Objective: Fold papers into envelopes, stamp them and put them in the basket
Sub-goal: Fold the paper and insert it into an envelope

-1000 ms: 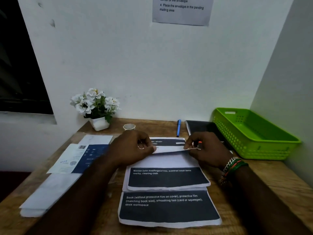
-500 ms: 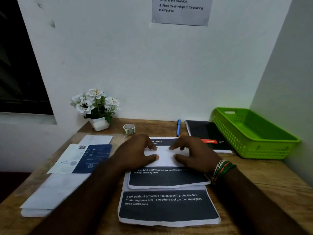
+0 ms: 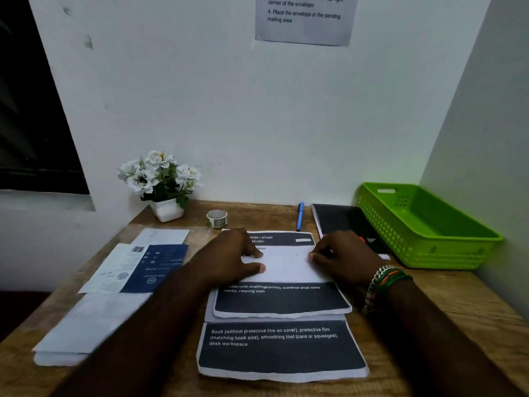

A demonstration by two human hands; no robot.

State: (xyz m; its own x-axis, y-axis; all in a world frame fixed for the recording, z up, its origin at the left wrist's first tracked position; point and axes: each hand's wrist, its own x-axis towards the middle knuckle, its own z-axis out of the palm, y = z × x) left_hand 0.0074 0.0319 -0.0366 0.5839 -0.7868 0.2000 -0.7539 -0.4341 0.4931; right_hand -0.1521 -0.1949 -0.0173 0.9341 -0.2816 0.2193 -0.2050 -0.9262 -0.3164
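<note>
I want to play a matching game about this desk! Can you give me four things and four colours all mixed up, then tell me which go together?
Things:
1. basket
2. pen
3. flowers
4. notebook

Colours:
A. white
B. black
C. green
D. blue

Pairs: 1-C, 2-D, 3-A, 4-B

Bare wooden desk [image 3: 458, 305] lies open toward the green basket [image 3: 429, 224]; black notebook [image 3: 343, 222] borders it.
</note>
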